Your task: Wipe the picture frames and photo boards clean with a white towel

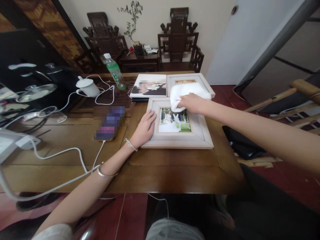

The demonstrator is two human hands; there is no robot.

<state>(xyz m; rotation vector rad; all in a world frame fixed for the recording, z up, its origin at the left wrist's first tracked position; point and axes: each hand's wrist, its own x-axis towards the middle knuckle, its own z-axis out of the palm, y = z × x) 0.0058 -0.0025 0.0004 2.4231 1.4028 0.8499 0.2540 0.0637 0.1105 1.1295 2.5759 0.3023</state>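
Note:
A pale wooden picture frame (175,141) with a wedding photo in its middle lies flat on the table. My left hand (145,128) rests on the left edge of this frame, fingers stretched out. My right hand (191,102) grips a white cloth (187,90) over the upper part of the frame, and the cloth covers the photo's top edge. Behind it lies a second pale frame (207,85), partly hidden by the cloth. A white-edged photo album or panel (149,85) sits beside that one, on top of something dark.
Left on the wooden table (172,170) are a phone (110,123) on a white cable, a lidded white cup (88,87), a green-labelled bottle (115,71) and a glass-lidded pot (37,93). White cables run across that side. Dark carved chairs (178,36) stand behind.

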